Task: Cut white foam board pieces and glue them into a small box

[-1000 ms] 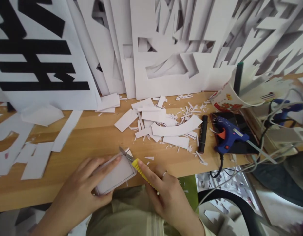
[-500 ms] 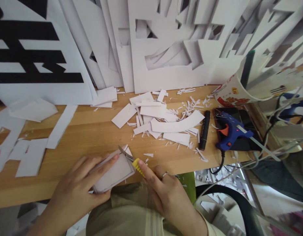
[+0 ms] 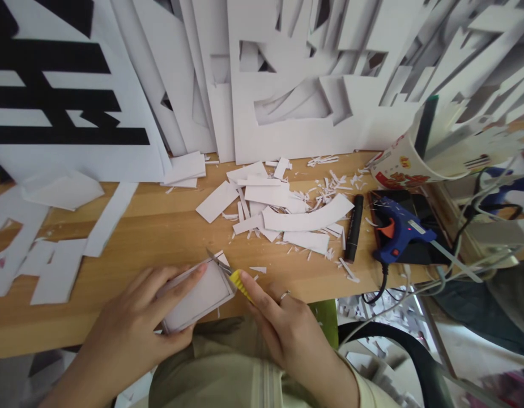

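Note:
My left hand [image 3: 153, 314] grips a small white foam-board piece [image 3: 197, 297] at the table's front edge, thumb below and fingers across its top. A dark outline runs along the piece's margin. My right hand [image 3: 287, 323] is closed around a yellow-handled craft knife [image 3: 240, 281], index finger stretched along the handle. The knife's thin blade [image 3: 219, 262] lies across the piece's upper right corner, its tip pointing up and left beyond the edge. A ring sits on one right-hand finger.
Behind the hands lie white offcuts [image 3: 268, 195] and slivers. A black marker [image 3: 354, 229], a blue glue gun [image 3: 401, 226] with cables and a paper cup [image 3: 397, 161] of tools stand right. Cut-out boards [image 3: 295, 133] lean at the back; a black-printed sheet [image 3: 75, 161] stands left.
The view has shifted slightly. Both hands keep their hold, and the knife blade stays at the piece's upper right corner with little visible movement.

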`<state>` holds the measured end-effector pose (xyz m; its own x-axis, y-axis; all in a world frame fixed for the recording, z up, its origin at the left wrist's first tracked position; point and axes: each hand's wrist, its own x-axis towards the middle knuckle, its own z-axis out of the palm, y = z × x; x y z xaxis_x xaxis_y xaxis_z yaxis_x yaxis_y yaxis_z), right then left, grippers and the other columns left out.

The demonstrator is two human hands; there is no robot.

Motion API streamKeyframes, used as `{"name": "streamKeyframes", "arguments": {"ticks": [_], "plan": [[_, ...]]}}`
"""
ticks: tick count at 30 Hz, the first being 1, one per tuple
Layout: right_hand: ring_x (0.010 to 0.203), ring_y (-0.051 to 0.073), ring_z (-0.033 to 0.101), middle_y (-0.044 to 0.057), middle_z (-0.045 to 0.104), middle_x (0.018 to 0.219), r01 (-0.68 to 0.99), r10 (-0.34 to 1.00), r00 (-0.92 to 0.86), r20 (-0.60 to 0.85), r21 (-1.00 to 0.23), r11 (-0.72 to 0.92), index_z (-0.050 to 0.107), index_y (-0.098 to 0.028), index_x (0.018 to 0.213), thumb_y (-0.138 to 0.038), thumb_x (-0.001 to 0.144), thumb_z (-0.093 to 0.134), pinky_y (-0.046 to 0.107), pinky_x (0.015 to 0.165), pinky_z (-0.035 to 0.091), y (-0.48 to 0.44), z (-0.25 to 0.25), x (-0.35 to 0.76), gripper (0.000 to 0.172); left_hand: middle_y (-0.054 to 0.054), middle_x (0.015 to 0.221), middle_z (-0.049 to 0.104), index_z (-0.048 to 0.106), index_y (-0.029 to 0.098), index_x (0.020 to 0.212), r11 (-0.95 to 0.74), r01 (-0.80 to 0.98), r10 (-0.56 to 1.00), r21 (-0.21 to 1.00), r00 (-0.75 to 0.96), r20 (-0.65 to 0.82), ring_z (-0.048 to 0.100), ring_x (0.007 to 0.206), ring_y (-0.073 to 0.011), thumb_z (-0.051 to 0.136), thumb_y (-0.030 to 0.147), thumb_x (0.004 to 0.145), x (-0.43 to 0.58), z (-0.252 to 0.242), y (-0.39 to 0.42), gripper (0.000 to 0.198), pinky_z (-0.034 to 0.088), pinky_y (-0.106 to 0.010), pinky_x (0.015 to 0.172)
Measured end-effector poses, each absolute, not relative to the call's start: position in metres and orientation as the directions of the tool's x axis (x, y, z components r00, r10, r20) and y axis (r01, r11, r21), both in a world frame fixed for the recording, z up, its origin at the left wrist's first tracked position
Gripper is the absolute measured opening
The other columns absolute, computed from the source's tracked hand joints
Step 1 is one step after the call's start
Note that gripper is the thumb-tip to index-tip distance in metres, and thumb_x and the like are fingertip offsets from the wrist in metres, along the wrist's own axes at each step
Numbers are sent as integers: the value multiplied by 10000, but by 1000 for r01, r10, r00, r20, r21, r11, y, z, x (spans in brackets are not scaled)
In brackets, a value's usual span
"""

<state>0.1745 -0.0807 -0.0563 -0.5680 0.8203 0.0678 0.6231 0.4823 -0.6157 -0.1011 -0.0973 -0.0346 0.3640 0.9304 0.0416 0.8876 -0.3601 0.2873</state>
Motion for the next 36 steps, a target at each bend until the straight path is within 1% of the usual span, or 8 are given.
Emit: {"name": "streamKeyframes", "arguments": {"ticks": [5, 11, 15, 18, 22, 27, 30, 36], "plan": [[731, 239, 711, 99, 733, 952, 585, 823, -566, 42, -683, 438, 412, -182, 1591, -154, 1054, 383, 315, 637, 570, -76, -51, 169, 538, -52, 1186, 598, 323, 404, 1594, -389, 883, 916, 263, 402, 3, 634, 1057, -276, 573, 196, 887, -109, -34, -92, 778, 522, -368, 867], [740, 247, 720, 131, 736, 1008, 605, 826, -563, 29, -666, 436, 402, -203, 1603, -183, 1056, 402, 339, 658, 598, -79, -51, 168, 548, -47, 1094, 584, 338, 388, 1601, -432, 876, 901, 215, 428, 68, 617, 982, -258, 539, 222, 935, -110, -42, -91, 715, 494, -376, 848], [668, 230, 677, 104, 710, 928, 615, 830, -554, 67, -639, 462, 377, -213, 1611, -179, 1053, 397, 319, 606, 582, -81, -55, 169, 559, -45, 1067, 589, 344, 358, 1603, -436, 875, 900, 212, 426, 90, 611, 971, -255, 579, 216, 923, -107, -43, -92, 733, 510, -360, 833], [652, 231, 659, 94, 695, 907, 624, 829, -548, 112, -605, 494, 308, -231, 1641, -158, 1042, 400, 320, 590, 578, -81, -59, 170, 610, -66, 1077, 616, 405, 326, 1579, -443, 865, 897, 237, 429, 110, 615, 973, -280, 582, 253, 908, -107, -45, -94, 697, 535, -390, 849], [647, 233, 660, 79, 688, 902, 619, 818, -566, 108, -599, 508, 133, -277, 1690, -133, 1027, 394, 321, 575, 579, -80, -61, 171, 727, -80, 1114, 658, 430, 331, 1572, -433, 863, 901, 259, 417, 116, 626, 983, -303, 591, 246, 889, -109, -48, -95, 707, 549, -426, 861], [649, 222, 680, 73, 694, 907, 632, 812, -577, 90, -580, 514, 69, -295, 1696, -125, 1038, 380, 308, 585, 571, -78, -58, 173, 747, -65, 1107, 685, 420, 361, 1578, -429, 863, 903, 266, 407, 135, 633, 971, -296, 589, 252, 902, -108, -48, -94, 705, 551, -441, 866], [619, 216, 670, 70, 709, 920, 636, 810, -580, 87, -573, 517, 120, -281, 1690, -124, 1037, 382, 301, 560, 545, -77, -57, 174, 721, -65, 1065, 683, 431, 361, 1572, -426, 865, 904, 263, 404, 139, 636, 946, -297, 598, 271, 898, -106, -47, -93, 700, 556, -437, 835], [730, 222, 702, 103, 729, 991, 656, 812, -582, -33, -609, 446, 382, -219, 1605, -149, 1046, 410, 305, 648, 562, -70, -59, 176, 564, -76, 1046, 695, 454, 361, 1561, -434, 858, 901, 276, 403, 163, 636, 937, -331, 593, 270, 887, -108, -50, -94, 694, 559, -478, 821]]}}
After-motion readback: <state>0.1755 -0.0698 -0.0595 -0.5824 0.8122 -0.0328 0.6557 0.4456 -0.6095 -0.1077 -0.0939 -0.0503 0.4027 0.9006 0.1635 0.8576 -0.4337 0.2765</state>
